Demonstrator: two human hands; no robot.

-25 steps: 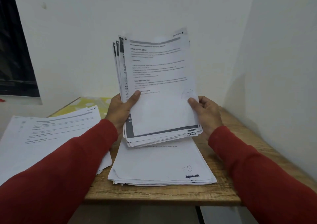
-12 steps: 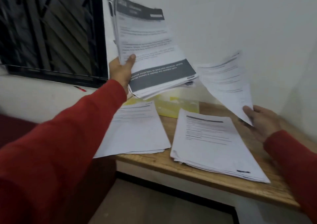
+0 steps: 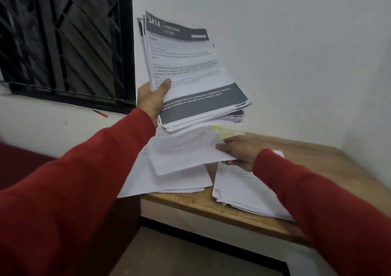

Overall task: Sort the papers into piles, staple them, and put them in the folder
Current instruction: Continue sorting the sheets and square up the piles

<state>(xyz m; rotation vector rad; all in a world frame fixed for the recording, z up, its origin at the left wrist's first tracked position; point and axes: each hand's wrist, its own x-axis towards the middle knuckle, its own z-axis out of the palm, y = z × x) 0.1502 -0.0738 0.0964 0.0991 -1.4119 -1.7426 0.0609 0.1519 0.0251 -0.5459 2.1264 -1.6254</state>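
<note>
In the head view, the only one we have, our left hand (image 3: 151, 99) holds the unsorted stack (image 3: 190, 74) up against the white wall, thumb pressed on the printed top page and the fingers curled behind it, out of sight; our right hand (image 3: 241, 152) reaches across to the left and pinches a single sheet (image 3: 184, 150) by its right edge, thumb on top and fingers beneath, carrying it low over the left pile (image 3: 169, 180); the right pile (image 3: 243, 193) lies to the right on the wooden worktop (image 3: 211, 204), partly covered by our right sleeve; a yellow patch, perhaps the folder (image 3: 228, 130), peeks out at the far side under the stack, though we cannot tell for certain; no stapler is in view. The risks, as we judge them: the left pile already overhangs the left end of the worktop, so a sheet dropped carelessly or nudged could tip pages to the floor; the single sheet is held only at one edge and sags, so it may land skewed or slide off; the raised stack is fanned at its lower edge and gripped on one side only, so sheets may slip loose; and our right forearm could drag the right pile.
</note>
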